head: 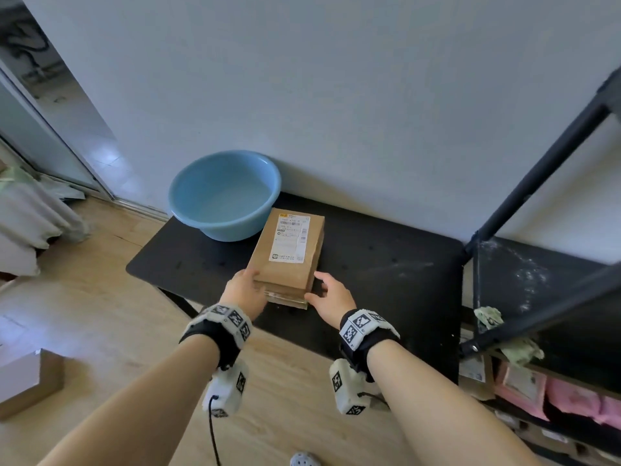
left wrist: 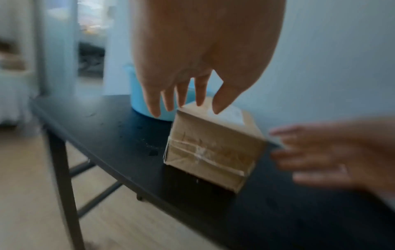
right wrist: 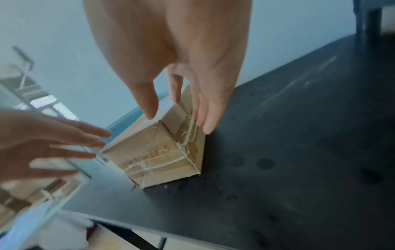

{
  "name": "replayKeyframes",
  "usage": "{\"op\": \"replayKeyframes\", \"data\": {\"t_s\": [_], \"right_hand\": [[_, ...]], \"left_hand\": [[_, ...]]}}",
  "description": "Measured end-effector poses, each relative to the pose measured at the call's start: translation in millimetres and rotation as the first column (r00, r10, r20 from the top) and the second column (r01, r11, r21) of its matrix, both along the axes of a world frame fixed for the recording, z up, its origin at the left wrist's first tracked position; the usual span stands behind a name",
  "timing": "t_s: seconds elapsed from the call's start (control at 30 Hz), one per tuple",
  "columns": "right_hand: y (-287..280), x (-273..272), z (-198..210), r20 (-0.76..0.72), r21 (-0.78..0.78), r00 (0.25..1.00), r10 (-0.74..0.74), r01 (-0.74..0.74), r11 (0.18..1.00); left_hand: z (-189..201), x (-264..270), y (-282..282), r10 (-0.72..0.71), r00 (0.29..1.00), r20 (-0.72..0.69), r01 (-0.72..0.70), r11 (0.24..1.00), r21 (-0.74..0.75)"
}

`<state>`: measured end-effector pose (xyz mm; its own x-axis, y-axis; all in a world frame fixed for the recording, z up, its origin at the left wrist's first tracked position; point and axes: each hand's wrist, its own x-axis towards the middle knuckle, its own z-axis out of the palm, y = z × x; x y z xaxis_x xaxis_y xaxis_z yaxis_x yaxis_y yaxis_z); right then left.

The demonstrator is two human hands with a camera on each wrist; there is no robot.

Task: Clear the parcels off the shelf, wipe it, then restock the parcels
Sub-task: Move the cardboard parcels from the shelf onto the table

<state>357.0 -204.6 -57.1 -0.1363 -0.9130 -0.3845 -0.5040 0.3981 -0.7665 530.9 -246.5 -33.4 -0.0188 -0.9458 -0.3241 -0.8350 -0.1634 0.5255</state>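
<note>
A brown cardboard parcel [head: 289, 253] with a white label on top lies on a low black table [head: 386, 264]. My left hand [head: 243, 285] is at its near left corner, fingers straight and spread over the top edge [left wrist: 188, 94]. At the near right corner is my right hand [head: 331, 292], its straight fingers [right wrist: 205, 118] lying along the parcel's right side [right wrist: 158, 160]. Neither hand curls round the box. The taped near end of the parcel [left wrist: 211, 152] faces me. The dusty black shelf [head: 524, 274] stands to the right.
A light blue basin [head: 223, 193] stands on the table just behind the parcel's left side. The shelf's black frame [head: 537, 183] rises at the right, with pink parcels [head: 571, 398] on a lower level. A cardboard box [head: 30, 381] sits on the wooden floor at the left.
</note>
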Motion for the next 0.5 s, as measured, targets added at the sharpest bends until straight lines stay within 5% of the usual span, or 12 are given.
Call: {"op": "replayKeyframes", "data": {"t_s": [0.17,0.3,0.5], "right_hand": [[75,-19,26,-0.388,0.015,0.905,0.171,-0.18,0.984],[153,-46,43,-0.634,-0.033,0.758,0.154,-0.226,0.974],[276,-107,62,-0.734,-0.065,0.676,0.066,-0.167,0.984]], "left_hand": [[15,-31,87,-0.417,0.824,0.384,0.462,0.886,-0.029],[32,-64,156,-0.481,0.769,0.422,0.561,0.824,-0.081],[45,-134,249,-0.564,0.712,0.418,0.669,0.726,-0.161]]}}
